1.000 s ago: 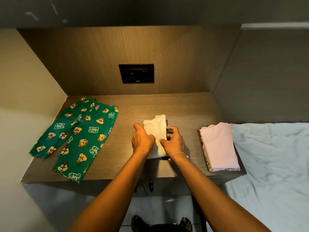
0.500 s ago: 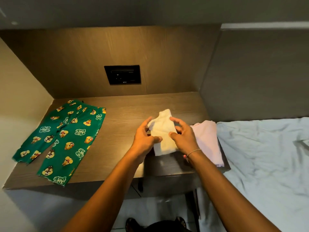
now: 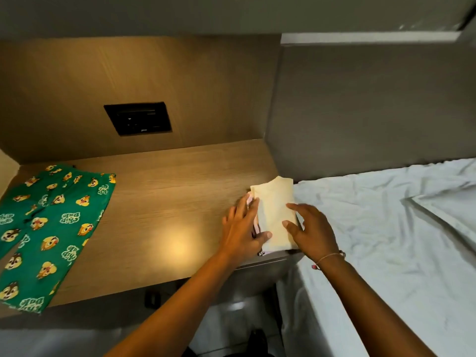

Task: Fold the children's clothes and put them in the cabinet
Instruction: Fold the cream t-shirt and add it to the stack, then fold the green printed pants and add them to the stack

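A folded cream garment lies on top of the folded pink garment, which shows only as a thin edge at its left, at the right end of the wooden desk. My left hand rests against the stack's left side with the thumb on the cream garment. My right hand lies flat on its right side, fingers spread. Green cartoon-print children's trousers lie unfolded and flat at the desk's left end.
A black socket panel sits in the wooden back wall. A bed with a rumpled white sheet adjoins the desk on the right, under a grey headboard wall. The desk's front edge drops to the floor.
Both hands carried the folded cream garment from the desk's middle to the right and set it on the pink stack. The view has swung right.
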The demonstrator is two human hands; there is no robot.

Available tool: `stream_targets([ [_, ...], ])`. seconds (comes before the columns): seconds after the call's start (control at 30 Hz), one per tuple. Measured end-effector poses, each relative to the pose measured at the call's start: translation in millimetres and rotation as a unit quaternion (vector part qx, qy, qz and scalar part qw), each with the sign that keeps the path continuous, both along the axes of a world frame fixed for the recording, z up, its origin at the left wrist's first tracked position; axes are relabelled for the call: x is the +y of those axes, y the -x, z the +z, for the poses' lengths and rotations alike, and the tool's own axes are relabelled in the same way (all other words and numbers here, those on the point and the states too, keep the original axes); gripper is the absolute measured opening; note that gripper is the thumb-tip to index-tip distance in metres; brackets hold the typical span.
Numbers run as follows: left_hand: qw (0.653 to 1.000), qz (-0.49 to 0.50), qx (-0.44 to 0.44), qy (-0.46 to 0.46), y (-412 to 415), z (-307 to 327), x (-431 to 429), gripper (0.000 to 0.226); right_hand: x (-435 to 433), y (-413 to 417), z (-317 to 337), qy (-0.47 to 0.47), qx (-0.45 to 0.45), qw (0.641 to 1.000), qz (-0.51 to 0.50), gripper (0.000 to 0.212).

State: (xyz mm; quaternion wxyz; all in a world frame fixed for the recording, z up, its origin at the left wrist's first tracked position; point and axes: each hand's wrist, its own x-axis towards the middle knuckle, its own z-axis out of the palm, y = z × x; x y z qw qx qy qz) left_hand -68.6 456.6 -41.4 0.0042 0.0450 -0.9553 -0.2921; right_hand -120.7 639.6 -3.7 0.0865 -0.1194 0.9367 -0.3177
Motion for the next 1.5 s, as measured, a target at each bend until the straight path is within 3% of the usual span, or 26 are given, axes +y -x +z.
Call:
stream_targets([
  [0.1,0.989,-0.103,0.039,0.097,12,-5,-19,0.102,0,27,-2,-0.111,0.069,0.985,0.114,0.064],
  [0.2,0.968,-0.178,-0.015,0.174,27,-5,-32,0.115,-8,43,-13,-0.246,0.071,0.940,0.224,0.071],
  [0.4,0.967,-0.177,-0.040,0.181,26,-4,-38,0.117,-10,44,-20,-0.260,0.050,0.937,0.228,0.073],
  [0.53,0.994,-0.076,0.013,0.071,-16,10,-64,0.088,-39,27,6,-0.172,0.113,0.964,0.170,0.072],
  [0.63,0.996,0.057,0.057,0.038,-81,13,-119,0.077,-100,-2,16,-0.075,0.157,0.962,0.208,0.065],
  [0.73,0.967,0.235,0.075,0.069,-157,12,-188,0.063,-191,-28,7,-0.064,0.114,0.942,0.308,0.062],
  [0.87,0.907,0.397,0.037,0.135,-240,8,-262,0.046,-330,-48,-2,-0.086,0.168,0.889,0.416,0.050],
  [0.93,0.899,0.414,-0.013,0.144,-263,2,-282,0.043,-386,-45,-6,-0.121,0.195,0.867,0.442,0.047],
  [1.03,0.909,0.387,0.015,0.153,-283,-8,-302,0.025,-436,-30,-17,-0.196,0.223,0.843,0.448,0.045],
  [1.17,0.921,0.351,0.035,0.166,-285,-8,-314,0.021,-445,-25,-22,-0.195,0.228,0.861,0.411,0.033],
  [1.27,0.924,0.371,0.047,0.075,-286,0,-317,0.007,-418,-45,-17,-0.159,0.248,0.864,0.408,0.018],
  [1.4,0.897,0.371,0.109,-0.215,-302,38,-327,0.018,-354,-66,15,0.000,0.231,0.898,0.374,0.007],
  [1.47,0.912,0.303,0.078,-0.265,-306,69,-338,0.027,-330,-66,39,0.045,0.209,0.905,0.367,0.009],
  [1.5,0.933,0.263,0.038,-0.244,-303,81,-345,0.034,-321,-66,48,0.048,0.202,0.909,0.362,0.009],
])
